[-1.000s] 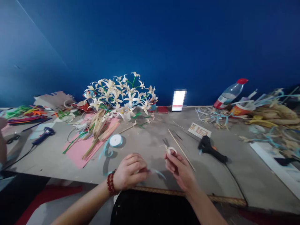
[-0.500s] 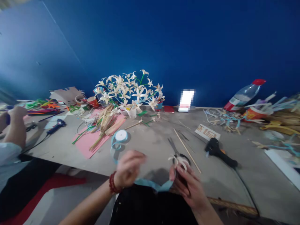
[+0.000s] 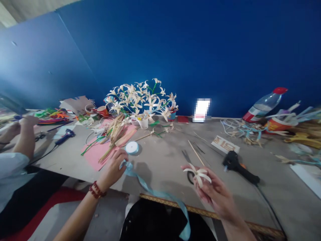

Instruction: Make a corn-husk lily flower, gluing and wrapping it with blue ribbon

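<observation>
My left hand (image 3: 115, 168) is closed on a light blue ribbon (image 3: 147, 188), just in front of the ribbon spool (image 3: 132, 147). From my fingers the ribbon trails right across the table edge, and its loose end hangs over my dark lap. My right hand (image 3: 215, 192) pinches a cream flower (image 3: 198, 174) with narrow curled petals facing up; its stem is hidden by the fingers. Scissors (image 3: 190, 176) lie on the table partly behind that hand and flower. A thin wooden stick (image 3: 196, 152) rests just beyond them.
Cups of cream flowers (image 3: 142, 100) stand at the back. Dried husks (image 3: 114, 134) lie on pink paper (image 3: 92, 152). To the right are a black glue gun (image 3: 239, 167) and a tilted bottle (image 3: 263, 105). A co-worker's arm (image 3: 26, 137) is at far left, near a blue glue gun (image 3: 65, 136).
My left hand has moved left and back to beside the spool, drawing the ribbon out across the table edge. My right hand has shifted slightly right, and the flower now faces up more fully.
</observation>
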A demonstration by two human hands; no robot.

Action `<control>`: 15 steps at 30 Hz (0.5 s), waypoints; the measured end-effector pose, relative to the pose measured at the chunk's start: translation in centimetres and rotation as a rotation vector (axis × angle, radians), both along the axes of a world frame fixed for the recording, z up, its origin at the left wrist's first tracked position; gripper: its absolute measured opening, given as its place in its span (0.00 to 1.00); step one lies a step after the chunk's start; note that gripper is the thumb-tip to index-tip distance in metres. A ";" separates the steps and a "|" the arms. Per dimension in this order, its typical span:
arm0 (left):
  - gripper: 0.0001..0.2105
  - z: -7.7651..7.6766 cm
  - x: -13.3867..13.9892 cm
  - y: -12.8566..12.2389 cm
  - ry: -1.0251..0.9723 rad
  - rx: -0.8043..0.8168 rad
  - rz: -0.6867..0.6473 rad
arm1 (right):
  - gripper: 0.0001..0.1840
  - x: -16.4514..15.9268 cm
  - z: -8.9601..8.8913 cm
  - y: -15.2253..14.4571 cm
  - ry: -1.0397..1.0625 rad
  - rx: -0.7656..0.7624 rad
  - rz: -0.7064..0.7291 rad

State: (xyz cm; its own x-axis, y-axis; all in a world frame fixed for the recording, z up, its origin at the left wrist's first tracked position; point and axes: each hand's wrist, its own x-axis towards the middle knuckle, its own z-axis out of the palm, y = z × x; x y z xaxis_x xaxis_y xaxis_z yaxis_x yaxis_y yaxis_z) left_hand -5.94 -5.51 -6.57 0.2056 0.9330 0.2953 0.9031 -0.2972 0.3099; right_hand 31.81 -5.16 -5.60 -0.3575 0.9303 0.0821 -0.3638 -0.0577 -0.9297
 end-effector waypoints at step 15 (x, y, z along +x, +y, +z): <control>0.28 -1.5 -2.5 6.7 0.113 -0.031 0.244 | 0.16 -4.4 -0.3 0.6 -0.162 -0.046 -0.009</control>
State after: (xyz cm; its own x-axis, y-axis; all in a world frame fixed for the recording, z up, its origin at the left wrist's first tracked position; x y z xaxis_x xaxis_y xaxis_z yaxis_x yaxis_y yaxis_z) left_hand -8.45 1.19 -8.04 0.0039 0.9671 0.2542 0.9762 -0.0587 0.2085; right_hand 27.45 -4.58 -5.92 -0.3541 0.9350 -0.0186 -0.2096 -0.0987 -0.9728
